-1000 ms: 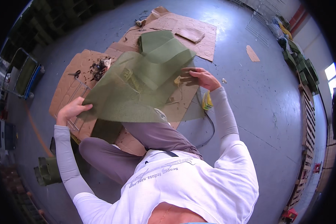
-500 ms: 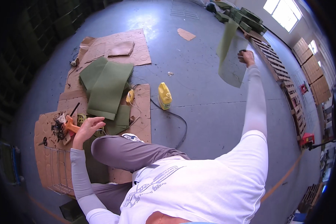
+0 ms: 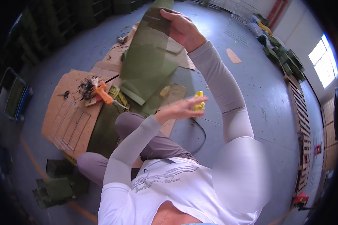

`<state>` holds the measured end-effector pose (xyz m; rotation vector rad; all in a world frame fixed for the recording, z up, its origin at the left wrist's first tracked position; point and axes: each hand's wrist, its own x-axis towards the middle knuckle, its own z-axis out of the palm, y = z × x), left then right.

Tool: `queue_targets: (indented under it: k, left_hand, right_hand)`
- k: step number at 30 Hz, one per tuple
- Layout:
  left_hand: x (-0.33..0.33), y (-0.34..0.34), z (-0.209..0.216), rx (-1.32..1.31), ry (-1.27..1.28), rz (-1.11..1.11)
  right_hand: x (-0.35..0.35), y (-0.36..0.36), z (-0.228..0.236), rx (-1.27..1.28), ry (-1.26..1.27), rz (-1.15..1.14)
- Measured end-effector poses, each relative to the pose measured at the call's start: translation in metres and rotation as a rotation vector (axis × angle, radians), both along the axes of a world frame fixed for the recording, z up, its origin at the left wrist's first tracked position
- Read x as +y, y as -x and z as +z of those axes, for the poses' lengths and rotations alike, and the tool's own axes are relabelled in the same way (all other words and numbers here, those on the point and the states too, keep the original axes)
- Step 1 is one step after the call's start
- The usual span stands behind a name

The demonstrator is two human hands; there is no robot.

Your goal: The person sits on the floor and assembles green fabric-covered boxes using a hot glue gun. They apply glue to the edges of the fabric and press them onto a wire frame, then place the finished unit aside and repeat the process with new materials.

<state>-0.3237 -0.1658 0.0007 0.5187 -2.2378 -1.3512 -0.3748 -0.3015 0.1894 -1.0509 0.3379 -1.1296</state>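
My right hand (image 3: 184, 32) is raised at the upper middle, its thumb over the edge of a curved green sheet (image 3: 146, 41) and its fingers partly hidden. The sheet hangs above other flat green sheets (image 3: 139, 88) on the floor cardboard. Over my knee, my left hand (image 3: 182, 108) is open with fingers stretched to the right, holding nothing. Its fingertips overlap the view of a yellow bottle (image 3: 199, 96) standing on the floor behind. Left of the sheets lies an orange-handled tool (image 3: 102, 93) beside a black clump of scraps (image 3: 87, 87).
A wire rack (image 3: 73, 125) and dark scissors (image 3: 65, 94) lie on the cardboard (image 3: 56, 105) at left. Folded green pieces (image 3: 58, 189) sit at lower left. A black cord (image 3: 204, 137) curves over the floor. Wooden pallets (image 3: 302, 127) line the right side.
My right hand has swung from the far right to the upper middle with the green sheet. My left hand has moved right from near the orange-handled tool. The view has turned.
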Motion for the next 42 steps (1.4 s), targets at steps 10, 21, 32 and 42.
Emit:
queue_targets:
  k: [10, 21, 32, 42]
  left_hand:
    - [-0.175, -0.228, -0.023, 0.039, 0.580, 0.911]
    - [-0.136, -0.431, 0.003, -0.238, 0.531, 1.323]
    - [-0.017, -0.734, -0.066, -1.252, -0.252, 1.591]
    - [0.074, -0.813, -0.114, -1.454, -0.783, 1.200]
  right_hand:
    - [0.120, 0.028, 0.018, -0.262, 0.164, 0.204]
    - [0.149, -0.010, -0.144, -0.217, -0.323, 0.127]
    - [0.174, -0.232, -0.224, -0.007, -0.720, 0.795]
    - [0.191, -0.306, -0.240, 0.142, -0.768, 0.926]
